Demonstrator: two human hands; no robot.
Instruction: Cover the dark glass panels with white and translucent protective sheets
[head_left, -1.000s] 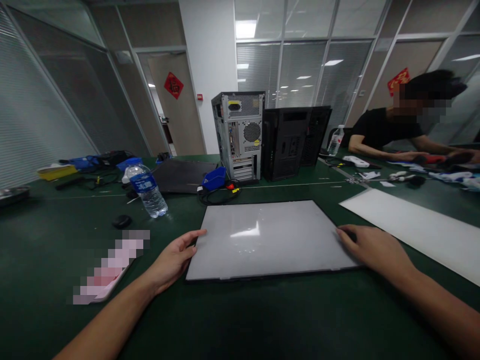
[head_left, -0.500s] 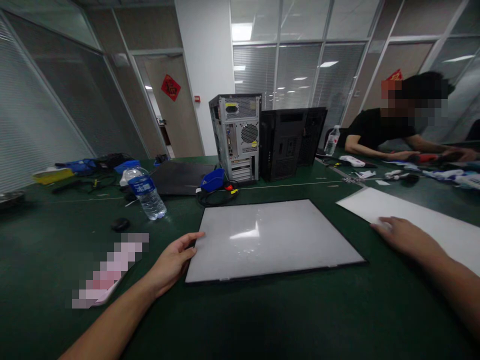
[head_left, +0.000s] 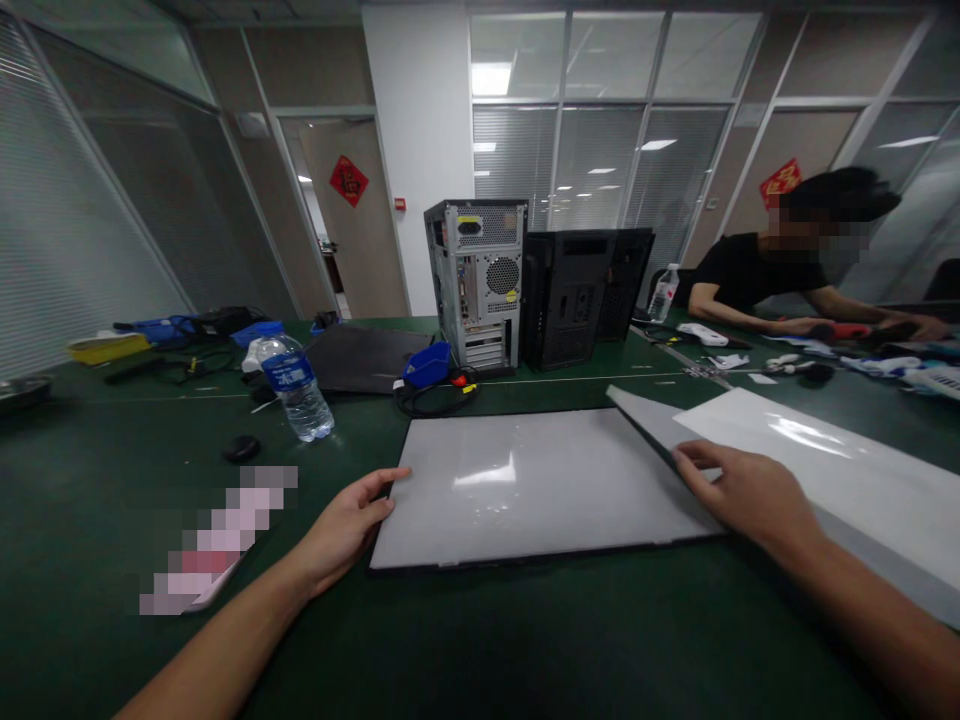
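My left hand (head_left: 341, 527) rests loosely open against the left edge of the flat, glossy grey panel (head_left: 525, 480) lying on the green felt table (head_left: 480, 640). My right hand (head_left: 739, 493) pinches the near edge of a thin white sheet (head_left: 825, 460), tilted over the panel's right side. Farther back stand a ribbed plastic water bottle (head_left: 296, 385) and two boxy metal computer towers (head_left: 480, 280).

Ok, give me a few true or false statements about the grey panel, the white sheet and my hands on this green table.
1. The left hand touches the flat grey rectangular panel at its left edge. True.
2. The right hand rests on the clear plastic water bottle. False: it lifts the thin white sheet.
3. The white sheet lies flat. False: its near edge is raised, overlapping the panel.
4. Two computer towers stand behind the panel. True.
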